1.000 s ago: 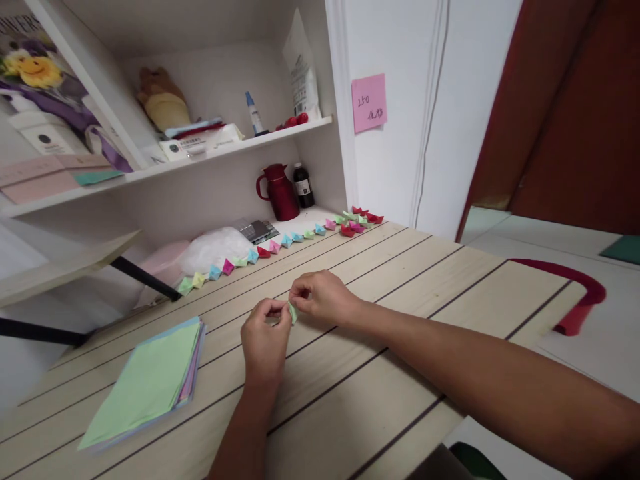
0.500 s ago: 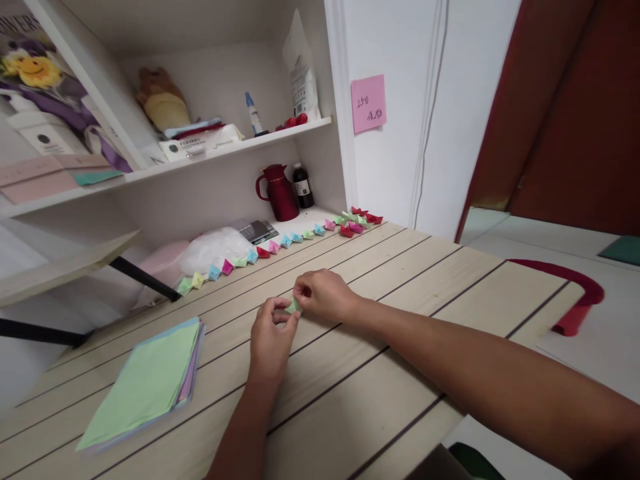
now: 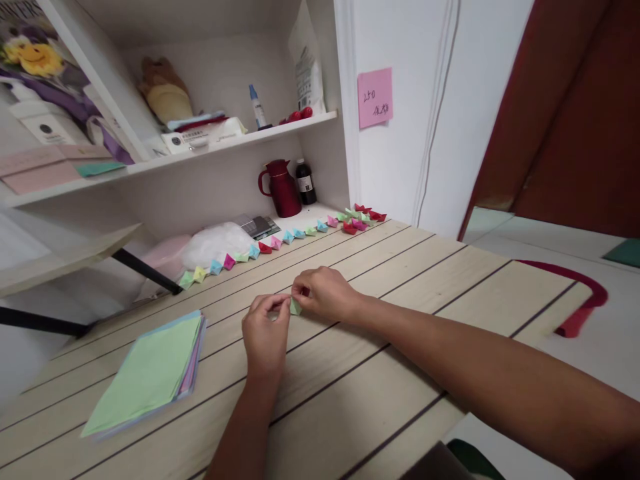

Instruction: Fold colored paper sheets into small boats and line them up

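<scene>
Both my hands meet over the middle of the slatted wooden table [image 3: 400,267]. My left hand [image 3: 264,335] and my right hand [image 3: 325,293] each pinch a small folded piece of light green paper [image 3: 295,307] held between them just above the tabletop. Most of the paper is hidden by my fingers. A stack of coloured paper squares [image 3: 150,373], green on top, lies to the left of my left hand.
A row of small folded paper shapes [image 3: 280,241] in several colours runs along the table's back edge, ending in a small pile [image 3: 361,217]. Behind stand a dark red jug [image 3: 281,189], a dark bottle [image 3: 305,182] and a clear plastic bag [image 3: 215,243]. A pink sticky note [image 3: 375,97] hangs on the wall.
My hands have kept working the green paper in place, with small finger shifts. The view has tilted slightly.
</scene>
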The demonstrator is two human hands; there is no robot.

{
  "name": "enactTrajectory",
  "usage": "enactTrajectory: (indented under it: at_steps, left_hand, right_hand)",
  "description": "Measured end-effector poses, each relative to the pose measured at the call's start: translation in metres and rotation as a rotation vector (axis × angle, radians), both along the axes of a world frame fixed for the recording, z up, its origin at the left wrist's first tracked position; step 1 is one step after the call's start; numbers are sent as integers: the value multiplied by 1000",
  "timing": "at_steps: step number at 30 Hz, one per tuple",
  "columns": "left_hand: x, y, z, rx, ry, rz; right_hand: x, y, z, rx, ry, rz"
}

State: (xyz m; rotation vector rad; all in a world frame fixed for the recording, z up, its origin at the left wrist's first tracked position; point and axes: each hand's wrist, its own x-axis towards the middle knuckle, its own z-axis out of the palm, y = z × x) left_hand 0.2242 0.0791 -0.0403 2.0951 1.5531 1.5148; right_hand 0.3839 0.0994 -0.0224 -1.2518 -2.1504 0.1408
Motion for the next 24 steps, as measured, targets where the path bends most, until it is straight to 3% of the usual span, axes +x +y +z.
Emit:
enactTrajectory:
  at_steps: [12,24]
  left_hand:
    - [0,2,-2,-6,47,-7]
    - [-2,10,-6,-139,52,117]
  right_hand:
    - [-1,2,-4,9,-4,22]
    - [-1,1,-2,-26,11,23]
